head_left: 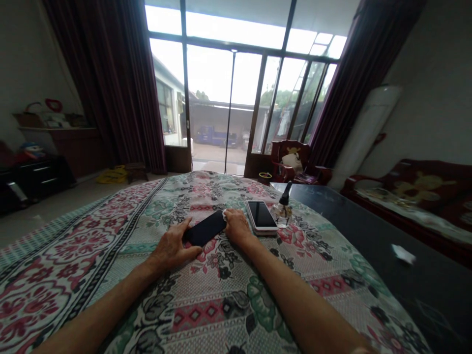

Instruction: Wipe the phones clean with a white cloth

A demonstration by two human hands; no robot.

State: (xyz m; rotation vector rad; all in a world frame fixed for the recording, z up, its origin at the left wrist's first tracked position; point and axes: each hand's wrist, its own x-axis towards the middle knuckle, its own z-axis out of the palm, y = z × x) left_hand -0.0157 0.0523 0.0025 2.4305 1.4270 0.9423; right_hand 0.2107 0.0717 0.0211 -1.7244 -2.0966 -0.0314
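A dark smartphone point(205, 228) lies screen up and slanted on the patterned tablecloth point(206, 314). My left hand point(173, 245) grips its left end, thumb along the near edge and fingers at the far edge. At the other end, the closed fingers of my right hand point(236, 225) pinch a small white wad point(224, 214), perhaps tissue, against the phone's corner. Just right of that hand sits a white-framed phone point(262, 215), apparently on top of another flat item. Beside it stands a clear bottle point(283, 211) with a black top.
A dark tabletop point(354, 221) adjoins on the right, with a crumpled white piece point(403, 254) on it. Beyond are a wooden armchair point(291, 157) and a wooden sofa point(416, 191). Glass doors point(210, 108) face me, between dark curtains point(121, 83).
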